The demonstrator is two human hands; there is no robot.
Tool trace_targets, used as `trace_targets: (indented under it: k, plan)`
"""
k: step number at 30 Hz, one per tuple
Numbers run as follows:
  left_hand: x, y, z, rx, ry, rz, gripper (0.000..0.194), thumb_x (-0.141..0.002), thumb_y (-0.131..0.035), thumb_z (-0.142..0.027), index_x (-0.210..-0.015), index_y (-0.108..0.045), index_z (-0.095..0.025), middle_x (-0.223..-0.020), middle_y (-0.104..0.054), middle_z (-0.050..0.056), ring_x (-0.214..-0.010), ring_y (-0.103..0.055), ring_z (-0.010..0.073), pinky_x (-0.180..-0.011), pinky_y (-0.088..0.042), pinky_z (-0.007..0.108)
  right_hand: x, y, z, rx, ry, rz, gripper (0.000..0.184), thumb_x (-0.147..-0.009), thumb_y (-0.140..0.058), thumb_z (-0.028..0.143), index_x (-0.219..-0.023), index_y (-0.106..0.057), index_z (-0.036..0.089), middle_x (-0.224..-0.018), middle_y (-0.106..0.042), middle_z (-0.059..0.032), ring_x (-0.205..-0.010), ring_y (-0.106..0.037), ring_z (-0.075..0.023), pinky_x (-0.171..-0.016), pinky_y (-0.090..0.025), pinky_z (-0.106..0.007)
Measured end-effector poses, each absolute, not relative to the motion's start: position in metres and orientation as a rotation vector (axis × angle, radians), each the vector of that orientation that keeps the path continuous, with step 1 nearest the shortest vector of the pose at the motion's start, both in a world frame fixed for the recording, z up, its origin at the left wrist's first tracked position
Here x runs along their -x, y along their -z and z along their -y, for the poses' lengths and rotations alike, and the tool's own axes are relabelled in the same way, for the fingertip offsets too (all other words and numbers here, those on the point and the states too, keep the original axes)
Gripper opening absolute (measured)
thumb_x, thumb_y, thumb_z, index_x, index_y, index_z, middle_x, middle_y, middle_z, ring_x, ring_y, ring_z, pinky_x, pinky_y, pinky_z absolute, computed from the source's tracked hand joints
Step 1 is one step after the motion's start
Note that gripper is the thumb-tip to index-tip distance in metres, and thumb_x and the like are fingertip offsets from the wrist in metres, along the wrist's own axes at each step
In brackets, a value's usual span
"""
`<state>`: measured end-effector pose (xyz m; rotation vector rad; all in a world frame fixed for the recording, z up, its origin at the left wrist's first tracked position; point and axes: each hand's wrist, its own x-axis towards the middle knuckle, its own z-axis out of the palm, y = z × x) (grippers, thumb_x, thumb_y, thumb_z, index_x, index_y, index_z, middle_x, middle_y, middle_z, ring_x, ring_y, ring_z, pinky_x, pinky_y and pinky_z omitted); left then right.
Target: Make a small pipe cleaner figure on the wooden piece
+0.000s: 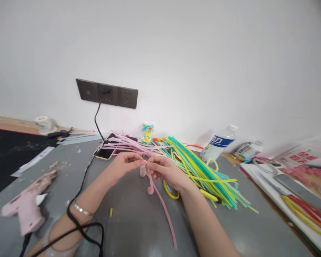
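Over the middle of the table, my left hand [126, 165] and my right hand [164, 170] meet fingertip to fingertip. Both are closed in a pinch on a pink pipe cleaner [164, 207]. One long end of it hangs down toward me in a curve, and a shorter piece ends in a small coil [150, 190]. The exact spot between the fingertips is partly hidden. Just behind my hands lie loose pink pipe cleaners [128, 144]. To the right spreads a bundle of green and yellow pipe cleaners [203, 167].
A pink glue gun [26, 207] lies left. A black cord [86, 175] runs from the wall socket [107, 93] across my left forearm. A phone [105, 152], small yellow-blue figure [147, 134] and bottle [219, 142] stand or lie behind. Pliers [305, 210] lie right.
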<state>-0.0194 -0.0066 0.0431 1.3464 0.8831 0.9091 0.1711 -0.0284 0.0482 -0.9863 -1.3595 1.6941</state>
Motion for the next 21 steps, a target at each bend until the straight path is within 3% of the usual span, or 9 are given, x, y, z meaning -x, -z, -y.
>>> trace_targets:
  k: [5, 10, 17, 21]
  plan:
    - [0.009, -0.043, 0.014, -1.143, -1.009, -0.813, 0.024, -0.066, -0.08, -0.036, -0.062, -0.069, -0.014, -0.06, -0.063, 0.001, -0.055, -0.053, 0.0113, -0.054, -0.04, 0.022, -0.165, -0.047, 0.03, 0.9, -1.766, 1.261, 0.033, -0.077, -0.076, 0.045, -0.078, -0.061, 0.015, -0.068, -0.067, -0.0003, -0.055, -0.06, -0.0079, -0.048, -0.038, -0.017]
    - [-0.008, -0.036, 0.023, -0.853, -1.21, -0.825, 0.031, -0.058, -0.086, -0.038, -0.068, -0.069, -0.015, -0.06, -0.062, -0.001, -0.052, -0.054, 0.0113, -0.051, -0.046, 0.025, -0.155, -0.041, 0.029, 0.836, -1.669, 1.191, 0.033, -0.077, -0.076, 0.045, -0.083, -0.062, 0.016, -0.07, -0.07, -0.002, -0.06, -0.067, -0.0119, -0.052, -0.043, -0.019]
    - [0.003, -0.037, 0.015, -1.055, -1.136, -0.86, 0.028, -0.069, -0.079, -0.041, -0.07, -0.072, -0.014, -0.063, -0.061, 0.0, -0.052, -0.046, 0.0083, -0.048, -0.035, 0.021, -0.16, -0.044, 0.027, 0.885, -1.552, 1.32, 0.032, -0.08, -0.072, 0.047, -0.078, -0.061, 0.017, -0.061, -0.058, 0.0042, -0.052, -0.049, -0.0079, -0.052, -0.037, -0.021]
    - [0.008, -0.044, 0.013, -1.173, -1.036, -0.808, 0.024, -0.069, -0.078, -0.038, -0.069, -0.071, -0.015, -0.065, -0.065, 0.002, -0.057, -0.054, 0.0124, -0.056, -0.042, 0.023, -0.169, -0.05, 0.028, 0.926, -1.561, 1.512, 0.035, -0.082, -0.069, 0.05, -0.076, -0.061, 0.016, -0.069, -0.063, 0.0006, -0.055, -0.046, -0.0086, -0.054, -0.036, -0.023]
